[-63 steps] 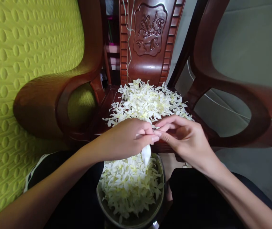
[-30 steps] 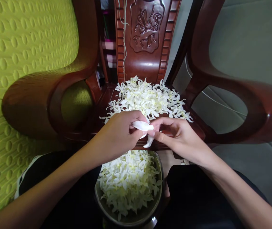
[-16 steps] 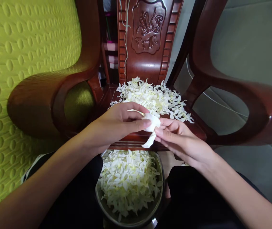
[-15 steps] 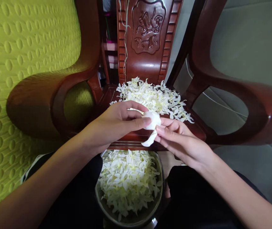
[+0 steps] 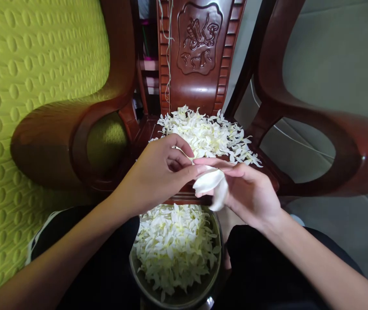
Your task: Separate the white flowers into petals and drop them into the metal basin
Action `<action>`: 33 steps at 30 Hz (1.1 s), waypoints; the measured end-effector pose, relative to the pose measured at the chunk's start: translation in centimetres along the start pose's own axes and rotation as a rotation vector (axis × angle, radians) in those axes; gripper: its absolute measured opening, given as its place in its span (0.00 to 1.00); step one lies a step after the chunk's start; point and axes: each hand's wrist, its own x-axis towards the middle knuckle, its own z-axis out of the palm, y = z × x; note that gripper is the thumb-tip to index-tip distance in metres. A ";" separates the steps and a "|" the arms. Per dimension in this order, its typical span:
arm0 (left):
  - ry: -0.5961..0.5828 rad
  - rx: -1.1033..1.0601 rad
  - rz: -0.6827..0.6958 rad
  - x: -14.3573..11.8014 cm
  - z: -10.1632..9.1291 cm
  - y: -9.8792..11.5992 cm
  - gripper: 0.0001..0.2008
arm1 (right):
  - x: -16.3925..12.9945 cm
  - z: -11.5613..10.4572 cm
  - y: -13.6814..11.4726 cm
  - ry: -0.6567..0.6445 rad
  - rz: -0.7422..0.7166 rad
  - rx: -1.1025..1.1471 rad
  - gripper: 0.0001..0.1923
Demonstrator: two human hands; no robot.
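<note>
Between my two hands, above the front edge of the wooden seat, is a white flower with broad petals, one curling down and blurred. My left hand pinches it from the left between thumb and fingers. From the right, my right hand meets it palm up, thumb and fingertips closed at its upper edge. Fingers hide part of the flower. Just beyond lies a heap of loose white flowers on the seat. Below my hands, a round metal bowl holds more white flowers.
A carved reddish-brown wooden chair faces me, with curved armrests on both sides. Pale strings hang down its backrest. A yellow-green textured cover is at the left. My dark-clothed legs flank the bowl.
My right hand has turned palm up and shifted slightly toward the left hand. The flower has moved a little lower and right, its petals now hanging below the fingers.
</note>
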 end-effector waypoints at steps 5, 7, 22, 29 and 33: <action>0.027 0.033 0.015 0.1 -0.1 -0.1 0.08 | 0.2 0.1 0.6 0.076 -0.086 -0.273 0.13; -0.072 -0.073 -0.006 0.2 -0.1 -0.2 0.08 | 0.3 0.0 0.7 0.084 -0.091 -0.306 0.08; -0.091 -0.055 0.041 0.2 -0.4 -0.3 0.08 | 0.1 -0.5 0.3 0.121 -0.115 -0.387 0.04; 0.033 0.285 0.161 -0.6 -0.1 0.0 0.06 | 0.2 -0.6 0.4 0.138 -0.104 -0.419 0.06; 0.060 0.550 0.344 -1.2 0.4 0.0 0.07 | 0.4 -0.6 0.6 0.105 -0.074 -0.426 0.06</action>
